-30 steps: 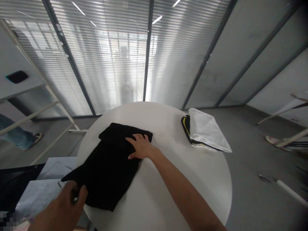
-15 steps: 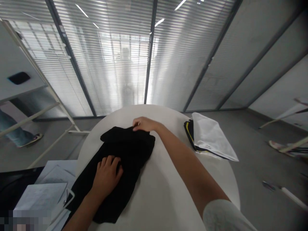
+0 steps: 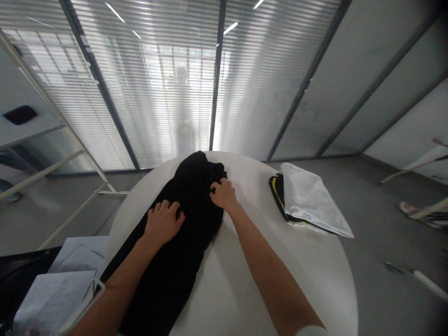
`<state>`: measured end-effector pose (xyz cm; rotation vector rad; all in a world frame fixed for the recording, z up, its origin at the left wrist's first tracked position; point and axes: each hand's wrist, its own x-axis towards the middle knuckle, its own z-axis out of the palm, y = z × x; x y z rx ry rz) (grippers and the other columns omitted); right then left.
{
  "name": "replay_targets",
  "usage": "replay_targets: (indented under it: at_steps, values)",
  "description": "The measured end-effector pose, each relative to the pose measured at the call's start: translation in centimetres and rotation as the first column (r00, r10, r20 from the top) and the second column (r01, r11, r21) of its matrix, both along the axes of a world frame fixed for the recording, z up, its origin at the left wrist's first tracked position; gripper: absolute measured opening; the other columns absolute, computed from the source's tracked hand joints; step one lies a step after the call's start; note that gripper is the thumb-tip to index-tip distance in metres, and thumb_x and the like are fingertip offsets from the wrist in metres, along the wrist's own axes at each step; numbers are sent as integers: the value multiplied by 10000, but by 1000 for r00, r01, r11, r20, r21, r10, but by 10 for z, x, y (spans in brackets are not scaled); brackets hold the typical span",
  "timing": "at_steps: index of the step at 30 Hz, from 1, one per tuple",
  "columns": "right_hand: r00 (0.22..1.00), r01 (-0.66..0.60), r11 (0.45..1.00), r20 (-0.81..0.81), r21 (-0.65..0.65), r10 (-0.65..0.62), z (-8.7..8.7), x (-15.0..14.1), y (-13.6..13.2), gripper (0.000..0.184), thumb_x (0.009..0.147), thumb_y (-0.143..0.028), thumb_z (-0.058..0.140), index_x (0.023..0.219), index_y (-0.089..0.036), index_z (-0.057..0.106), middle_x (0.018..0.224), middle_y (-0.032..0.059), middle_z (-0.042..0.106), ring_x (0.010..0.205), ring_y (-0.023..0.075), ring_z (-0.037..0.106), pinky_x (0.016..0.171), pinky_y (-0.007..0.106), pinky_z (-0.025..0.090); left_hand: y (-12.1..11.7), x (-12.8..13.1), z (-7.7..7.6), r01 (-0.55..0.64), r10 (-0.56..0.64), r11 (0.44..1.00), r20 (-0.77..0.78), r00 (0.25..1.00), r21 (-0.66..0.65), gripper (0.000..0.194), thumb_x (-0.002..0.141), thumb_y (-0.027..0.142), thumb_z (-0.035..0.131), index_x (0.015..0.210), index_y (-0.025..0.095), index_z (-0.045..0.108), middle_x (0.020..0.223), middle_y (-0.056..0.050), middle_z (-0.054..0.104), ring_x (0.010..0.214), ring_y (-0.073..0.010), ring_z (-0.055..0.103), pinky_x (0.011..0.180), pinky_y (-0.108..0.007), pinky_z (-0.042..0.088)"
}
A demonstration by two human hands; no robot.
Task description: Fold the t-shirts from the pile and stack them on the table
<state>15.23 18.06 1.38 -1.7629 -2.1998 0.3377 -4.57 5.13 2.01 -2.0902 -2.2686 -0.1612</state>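
Note:
A long black garment (image 3: pixel 189 228) lies stretched across the round white table (image 3: pixel 266 242), from the near left edge to the far edge. My left hand (image 3: pixel 164 223) rests palm down on its middle, fingers bent against the cloth. My right hand (image 3: pixel 224 195) sits on the garment's far right edge with fingers curled into the fabric near a rumpled fold.
A folded white garment (image 3: pixel 311 198) lies on top of a black and yellow one (image 3: pixel 277 193) at the table's right side. Papers (image 3: pixel 56 298) lie at the lower left. A white metal frame (image 3: pixel 70 140) stands at left. Glass walls with blinds rise behind the table.
The folded far part of the black garment has been opened out toward the table's far edge. My right hand came back to its right edge; my left hand slid farther up.

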Motion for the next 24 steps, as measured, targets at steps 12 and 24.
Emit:
replay_targets:
  at_steps: [12,24]
  values:
    - [953,250,965,-197,78,-231,-24,23,20,684,870,-247,480,1518,-180,271,1562,174,213,1387,337,325,1089,470,321,44,-30,-38,-204,209,976,-65,976,75,524,944,501,360,1371,258,543,1109,-194,559,1018,-348,552,824,-427,434]
    - [954,-270,957,-163,-106,251,-15,-4,2,306,913,-264,449,1109,-275,685,1170,30,684,1088,218,609,932,340,443,46,-85,-4,-490,488,872,-109,866,8,506,844,473,433,1154,161,684,1202,-223,575,1167,-457,486,891,-562,397]
